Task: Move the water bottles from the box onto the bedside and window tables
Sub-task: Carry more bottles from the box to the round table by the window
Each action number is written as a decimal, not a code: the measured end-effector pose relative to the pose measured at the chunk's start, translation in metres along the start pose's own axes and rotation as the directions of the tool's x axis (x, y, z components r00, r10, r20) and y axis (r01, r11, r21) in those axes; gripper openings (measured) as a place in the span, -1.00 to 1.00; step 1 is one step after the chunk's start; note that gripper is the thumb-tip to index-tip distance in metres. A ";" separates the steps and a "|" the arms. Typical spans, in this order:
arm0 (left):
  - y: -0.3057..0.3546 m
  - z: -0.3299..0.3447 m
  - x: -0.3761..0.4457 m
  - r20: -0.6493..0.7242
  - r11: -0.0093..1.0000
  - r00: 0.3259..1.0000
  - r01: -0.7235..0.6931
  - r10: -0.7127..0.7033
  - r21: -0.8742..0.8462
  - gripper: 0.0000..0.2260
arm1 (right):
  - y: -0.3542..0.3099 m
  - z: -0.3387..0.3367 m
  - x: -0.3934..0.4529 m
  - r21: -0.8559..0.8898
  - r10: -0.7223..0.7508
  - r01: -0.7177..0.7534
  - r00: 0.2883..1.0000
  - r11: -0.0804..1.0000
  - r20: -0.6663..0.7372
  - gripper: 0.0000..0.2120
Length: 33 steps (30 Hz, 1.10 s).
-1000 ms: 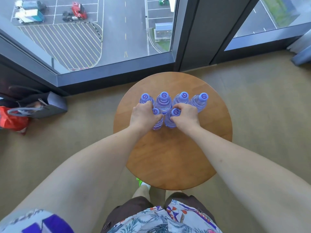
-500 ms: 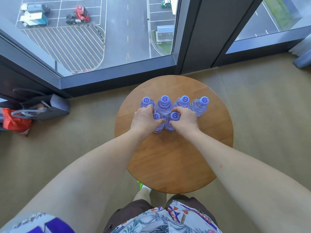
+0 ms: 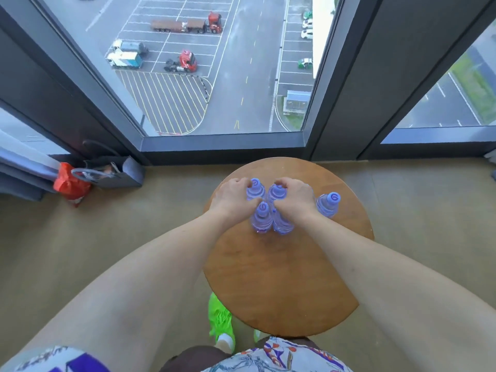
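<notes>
Table [image 3: 281, 277] bottles [image 3: 261, 218] now regrouped.

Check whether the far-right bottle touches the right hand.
Apart: the head view shows bare wood between the far-right bottle and the right hand.

**Window corner, high above a car park**

A tan carpeted floor [image 3: 134, 237] meets tall dark-framed glass windows [image 3: 214, 76] that overlook marked parking bays in daylight. A grey tote bag [image 3: 118, 173] and an orange plastic bag [image 3: 69, 183] sit by the left frame.
</notes>
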<state>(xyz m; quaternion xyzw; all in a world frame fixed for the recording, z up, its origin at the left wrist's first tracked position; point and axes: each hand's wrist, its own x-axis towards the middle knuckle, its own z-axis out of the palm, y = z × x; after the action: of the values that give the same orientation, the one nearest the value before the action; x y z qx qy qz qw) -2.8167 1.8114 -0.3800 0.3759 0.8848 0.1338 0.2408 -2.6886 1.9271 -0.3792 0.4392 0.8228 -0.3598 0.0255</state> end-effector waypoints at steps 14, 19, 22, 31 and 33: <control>-0.114 -0.153 -0.160 -0.362 0.980 0.920 0.190 -0.154 0.066 -0.52 | -0.203 0.045 -0.091 -0.228 -0.492 0.507 0.862 0.831 0.122 -0.46; -0.193 -0.187 -0.272 -0.468 0.948 0.841 0.319 -0.272 0.021 -0.54 | -0.280 0.099 -0.178 -0.258 -0.638 0.667 0.745 0.699 0.197 -0.46; -0.242 -0.199 -0.351 -0.525 0.913 0.776 0.408 -0.351 -0.009 -0.57 | -0.325 0.139 -0.241 -0.268 -0.706 0.749 0.662 0.606 0.253 -0.47; -0.370 -0.204 -0.616 -0.625 0.676 0.429 0.703 -0.652 -0.222 -0.47 | -0.432 0.287 -0.452 -0.125 -0.833 0.952 0.306 0.280 0.461 -0.33; -0.388 -0.196 -0.679 -0.634 0.598 0.321 0.750 -0.703 -0.283 -0.49 | -0.450 0.321 -0.502 -0.076 -0.839 0.980 0.195 0.182 0.508 -0.34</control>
<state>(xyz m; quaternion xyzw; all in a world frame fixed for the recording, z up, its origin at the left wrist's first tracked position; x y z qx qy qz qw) -2.7444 1.0401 -0.1552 -0.1328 0.9808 0.1135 -0.0867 -2.8023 1.2166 -0.1803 -0.2418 0.9486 -0.2013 0.0341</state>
